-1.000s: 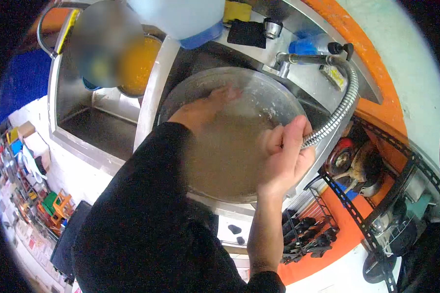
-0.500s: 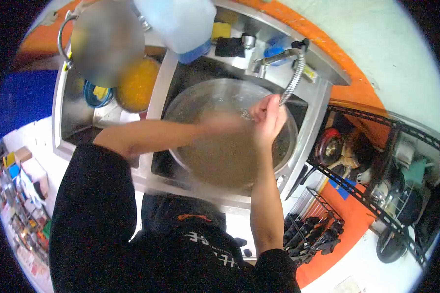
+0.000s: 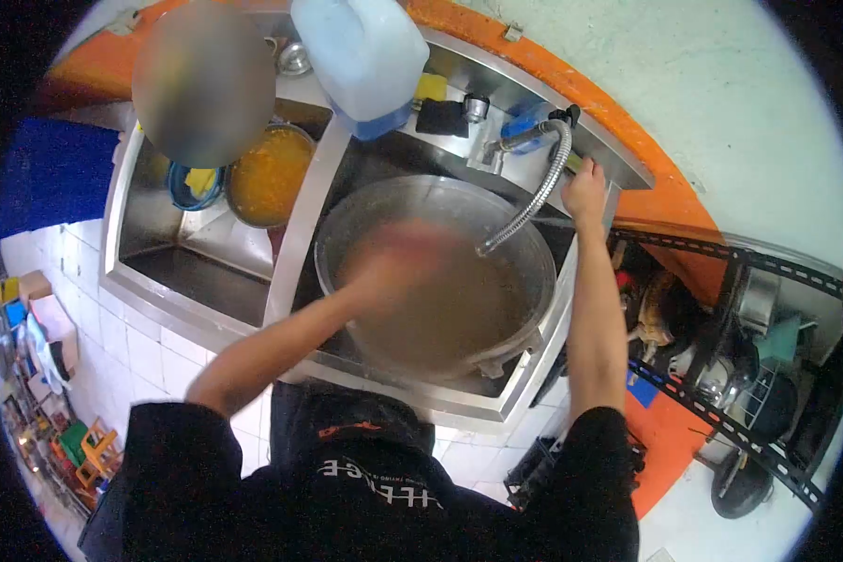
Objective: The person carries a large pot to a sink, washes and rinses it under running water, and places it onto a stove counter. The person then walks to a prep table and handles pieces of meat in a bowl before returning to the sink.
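Steel hose (image 3: pixel 554 178) overhangs pot (image 3: pixel 332 211); left hand (image 3: pixel 398 258) blurred, grip indeterminable; right hand (image 3: pixel 585 195) partly curled at green pad (image 3: pixel 574 163), hold unclear.

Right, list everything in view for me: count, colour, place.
Sink: one, steel, two basins
Large pot: one, grey, right basin, murky water inside
Hose: one, silver, arching over pot
Smaller pot: one, orange contents, left basin
Bowl: one, blue, beside smaller pot
Jug: one, whitish, blue base, behind sink
Sponge: one, yellow, beside jug
Cloth: one, black, below sponge
Rack: one, black, right, cookware; uncountable
Clutter: mixed colours, far left; uncountable
Left hand: one, blurred, over large pot
Right hand: one, sink's rear right corner
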Available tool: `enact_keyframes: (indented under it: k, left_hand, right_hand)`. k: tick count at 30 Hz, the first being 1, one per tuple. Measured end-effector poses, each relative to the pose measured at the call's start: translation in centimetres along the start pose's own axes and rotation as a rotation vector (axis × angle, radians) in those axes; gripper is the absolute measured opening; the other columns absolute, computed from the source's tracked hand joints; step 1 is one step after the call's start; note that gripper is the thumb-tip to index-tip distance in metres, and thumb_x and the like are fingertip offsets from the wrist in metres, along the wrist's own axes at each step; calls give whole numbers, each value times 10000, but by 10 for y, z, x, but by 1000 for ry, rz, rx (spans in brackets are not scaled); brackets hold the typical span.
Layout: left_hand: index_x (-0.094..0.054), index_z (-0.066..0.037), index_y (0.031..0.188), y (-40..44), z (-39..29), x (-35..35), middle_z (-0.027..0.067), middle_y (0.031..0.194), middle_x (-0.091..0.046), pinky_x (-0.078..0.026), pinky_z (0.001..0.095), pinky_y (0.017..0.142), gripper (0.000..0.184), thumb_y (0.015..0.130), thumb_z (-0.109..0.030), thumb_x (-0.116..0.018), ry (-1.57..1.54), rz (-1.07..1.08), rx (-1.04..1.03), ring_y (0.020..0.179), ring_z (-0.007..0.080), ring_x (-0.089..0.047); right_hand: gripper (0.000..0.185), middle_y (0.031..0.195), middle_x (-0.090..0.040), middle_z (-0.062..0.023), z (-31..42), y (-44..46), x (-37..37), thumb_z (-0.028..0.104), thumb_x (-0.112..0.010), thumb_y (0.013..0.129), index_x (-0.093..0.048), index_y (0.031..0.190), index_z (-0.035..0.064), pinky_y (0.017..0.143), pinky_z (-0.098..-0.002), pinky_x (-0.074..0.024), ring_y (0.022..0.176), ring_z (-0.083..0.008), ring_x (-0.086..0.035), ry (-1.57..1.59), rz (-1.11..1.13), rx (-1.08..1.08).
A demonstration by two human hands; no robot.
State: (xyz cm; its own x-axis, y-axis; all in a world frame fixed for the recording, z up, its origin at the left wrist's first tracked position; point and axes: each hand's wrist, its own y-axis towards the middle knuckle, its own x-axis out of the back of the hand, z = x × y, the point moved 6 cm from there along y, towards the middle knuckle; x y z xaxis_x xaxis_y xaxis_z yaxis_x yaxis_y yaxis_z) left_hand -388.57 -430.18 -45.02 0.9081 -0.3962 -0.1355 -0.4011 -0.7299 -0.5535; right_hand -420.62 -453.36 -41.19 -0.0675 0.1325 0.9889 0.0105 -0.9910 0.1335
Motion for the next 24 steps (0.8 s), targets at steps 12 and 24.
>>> enact_keyframes:
  k: [12, 24]
  left_hand:
    - [-398, 63, 1306, -85, 46, 63, 253, 1311, -461, -315, 435, 1075, 452, 903, -70, -552, 490, -1032, -110, 1244, 382, -431]
    - [-374, 35, 1364, -88, 53, 70, 170, 1383, -423, -316, 340, 1083, 399, 973, -18, -434, -65, -1234, -71, 1277, 240, -427]
  right_hand:
    - [697, 1201, -572, -259, -60, 29, -63, 370, -788, 705, -500, 1208, -16, 931, -454, -470, 1098, -438, -569, -145, 457, 72]
    - [554, 1047, -612, -314, 110, -130, -91, 326, -730, 798, -533, 1271, 116, 832, -493, -513, 945, -453, -633, -15, 893, 387]
